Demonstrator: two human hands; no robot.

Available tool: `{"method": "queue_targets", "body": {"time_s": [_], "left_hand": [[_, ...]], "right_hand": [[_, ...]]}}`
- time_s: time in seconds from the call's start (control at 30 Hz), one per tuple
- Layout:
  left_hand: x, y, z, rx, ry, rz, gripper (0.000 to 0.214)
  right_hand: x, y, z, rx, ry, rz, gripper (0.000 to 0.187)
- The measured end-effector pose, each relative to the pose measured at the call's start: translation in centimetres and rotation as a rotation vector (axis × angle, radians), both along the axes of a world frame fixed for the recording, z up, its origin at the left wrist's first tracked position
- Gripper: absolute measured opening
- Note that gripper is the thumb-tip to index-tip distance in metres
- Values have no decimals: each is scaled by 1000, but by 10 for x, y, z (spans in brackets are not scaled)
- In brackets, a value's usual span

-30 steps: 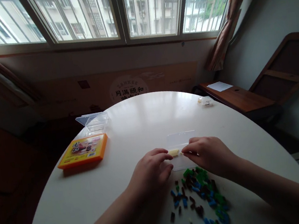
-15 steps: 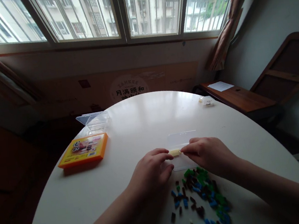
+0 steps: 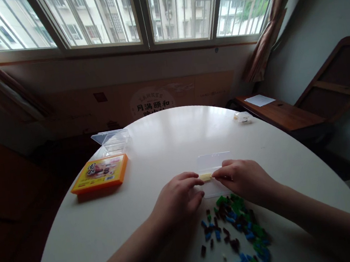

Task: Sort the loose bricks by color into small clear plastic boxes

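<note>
A short row of pale yellow building bricks [image 3: 205, 177] lies on a clear plastic case [image 3: 215, 160], which is spread flat on the table. My left hand [image 3: 178, 195] is at the row's left end, fingertips against it and the thumb held apart below. At the right end, my right hand [image 3: 244, 180] has thumb and forefinger pinched together on a small yellow brick, mostly covered by the fingertips. Loose green, blue and brown building bricks [image 3: 235, 226] are scattered just below the case, nearer to me.
On the left of the round white table [image 3: 110, 225] lies an orange and yellow box [image 3: 101, 173], with an open clear plastic container [image 3: 113, 141] behind it. A small clear packet [image 3: 243, 117] sits at the far right edge. A wooden side table [image 3: 282, 110] stands beyond.
The view has shifted slightly. Both hands stay at the ends of the yellow row, and nothing else has visibly moved.
</note>
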State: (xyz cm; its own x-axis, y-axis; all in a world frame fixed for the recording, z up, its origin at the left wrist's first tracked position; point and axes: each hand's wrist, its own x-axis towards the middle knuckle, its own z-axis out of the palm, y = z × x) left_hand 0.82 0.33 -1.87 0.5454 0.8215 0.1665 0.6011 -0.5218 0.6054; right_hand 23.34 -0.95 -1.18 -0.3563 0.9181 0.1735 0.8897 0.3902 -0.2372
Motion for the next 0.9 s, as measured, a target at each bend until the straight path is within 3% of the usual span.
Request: {"method": "queue_targets", "body": {"time_s": [0.9], "left_hand": [[-1, 0, -2, 14, 8, -15, 25]], "right_hand": [[-2, 0, 1, -13, -17, -15, 21]]}}
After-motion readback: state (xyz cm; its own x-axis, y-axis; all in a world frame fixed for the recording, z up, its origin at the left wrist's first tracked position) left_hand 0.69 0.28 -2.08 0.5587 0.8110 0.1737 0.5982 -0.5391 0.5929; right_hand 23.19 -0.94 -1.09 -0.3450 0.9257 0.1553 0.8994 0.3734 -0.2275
